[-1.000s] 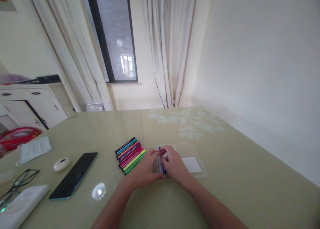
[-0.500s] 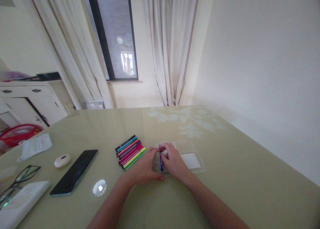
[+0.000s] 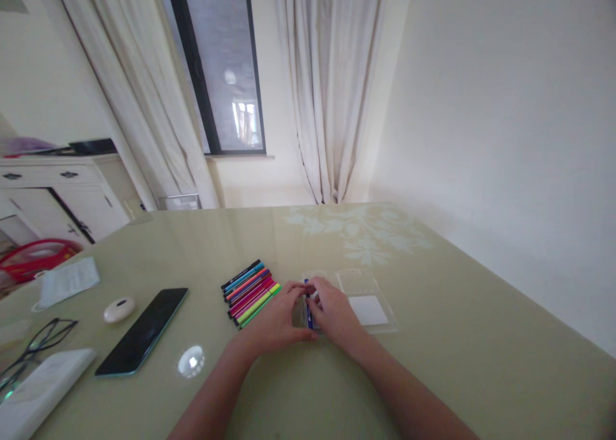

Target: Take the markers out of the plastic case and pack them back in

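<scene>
A clear plastic case (image 3: 353, 278) lies opened out on the table, with a white card (image 3: 369, 310) in its right half. My left hand (image 3: 276, 321) curves around the left half, thumb at its near edge and fingers at the far end. A blue marker pen (image 3: 309, 316) stands lengthwise in that left half, partly covered by fingers. The fingers of my right hand (image 3: 335, 308) are closed on the pen. Left of my hands lies a row of several coloured marker pens (image 3: 250, 292), side by side.
A black phone (image 3: 143, 332), a small white round case (image 3: 119, 310), a face mask (image 3: 70, 282), glasses (image 3: 45, 344) and a white box-shaped object (image 3: 48, 389) lie on the left of the table. A round shiny spot (image 3: 191, 362) shows on the glossy tabletop.
My right hand and the blue marker pen have shifted slightly left, toward my left hand. The row of pens has not moved.
</scene>
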Demonstrator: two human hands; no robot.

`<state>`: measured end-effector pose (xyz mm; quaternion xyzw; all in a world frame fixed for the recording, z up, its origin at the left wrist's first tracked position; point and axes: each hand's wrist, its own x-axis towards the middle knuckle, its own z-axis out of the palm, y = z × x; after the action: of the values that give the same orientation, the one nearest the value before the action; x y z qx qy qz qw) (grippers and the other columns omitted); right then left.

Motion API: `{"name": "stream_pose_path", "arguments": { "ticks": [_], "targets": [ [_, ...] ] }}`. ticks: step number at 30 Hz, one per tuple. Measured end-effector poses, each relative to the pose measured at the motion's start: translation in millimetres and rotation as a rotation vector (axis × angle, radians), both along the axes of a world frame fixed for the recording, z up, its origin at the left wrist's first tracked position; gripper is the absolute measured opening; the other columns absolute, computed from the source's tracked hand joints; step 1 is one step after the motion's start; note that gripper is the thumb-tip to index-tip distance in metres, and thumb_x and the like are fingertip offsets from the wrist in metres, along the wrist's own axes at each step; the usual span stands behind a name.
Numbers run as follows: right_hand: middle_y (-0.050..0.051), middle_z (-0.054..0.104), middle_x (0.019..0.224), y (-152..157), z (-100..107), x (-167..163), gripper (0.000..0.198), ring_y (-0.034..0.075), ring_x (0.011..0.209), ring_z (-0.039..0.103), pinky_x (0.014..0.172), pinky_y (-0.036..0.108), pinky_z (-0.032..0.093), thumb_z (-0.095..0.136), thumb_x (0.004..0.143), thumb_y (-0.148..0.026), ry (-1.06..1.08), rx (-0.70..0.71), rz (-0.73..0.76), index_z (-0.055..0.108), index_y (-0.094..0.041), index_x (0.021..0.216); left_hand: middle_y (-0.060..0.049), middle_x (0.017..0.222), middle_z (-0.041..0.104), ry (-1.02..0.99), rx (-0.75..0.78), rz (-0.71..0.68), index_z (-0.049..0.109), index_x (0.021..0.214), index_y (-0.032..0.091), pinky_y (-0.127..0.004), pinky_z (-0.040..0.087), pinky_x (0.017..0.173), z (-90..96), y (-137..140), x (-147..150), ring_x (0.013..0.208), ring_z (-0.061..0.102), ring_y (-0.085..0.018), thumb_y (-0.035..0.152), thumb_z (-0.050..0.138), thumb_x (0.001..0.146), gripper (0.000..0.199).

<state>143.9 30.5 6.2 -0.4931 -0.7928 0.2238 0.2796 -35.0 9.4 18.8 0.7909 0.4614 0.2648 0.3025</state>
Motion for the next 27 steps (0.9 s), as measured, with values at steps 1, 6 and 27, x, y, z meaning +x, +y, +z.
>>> {"name": "stream_pose_path", "arguments": {
  "ticks": [1,6,27],
  "targets": [
    [0.006,0.069,0.106,0,1,0,0.020,0.019,0.092,0.063,0.082,0.030,0.044,0.055,0.091,-0.013,-0.029,0.001,-0.012,0.063,-0.020,0.108,-0.010,0.145,0.055,0.012,0.001,-0.002,0.059,0.136,0.025,-0.044,0.040,0.116,-0.3,0,0,0.133,0.054,-0.032,0.038,0.089,0.067,0.077],
    [0.008,0.071,0.101,-1,5,3,0.012,0.021,0.089,0.064,0.077,0.030,0.044,0.059,0.093,-0.020,-0.161,0.024,-0.072,0.067,-0.019,0.102,-0.010,0.146,0.054,0.043,0.033,-0.028,0.061,0.134,0.024,-0.043,0.038,0.118,-3.1,-1,1,0.136,0.051,-0.030,0.035,0.081,0.076,0.062],
    [0.006,0.077,0.094,2,3,8,0.016,0.021,0.085,0.069,0.075,0.028,0.045,0.061,0.092,-0.022,-0.130,0.015,-0.053,0.076,-0.024,0.097,-0.006,0.097,0.070,0.476,0.054,0.471,0.063,0.086,0.021,-0.035,0.045,0.083,3.6,14,-40,0.099,0.064,-0.027,0.023,0.067,0.086,0.005]
  ]
}}
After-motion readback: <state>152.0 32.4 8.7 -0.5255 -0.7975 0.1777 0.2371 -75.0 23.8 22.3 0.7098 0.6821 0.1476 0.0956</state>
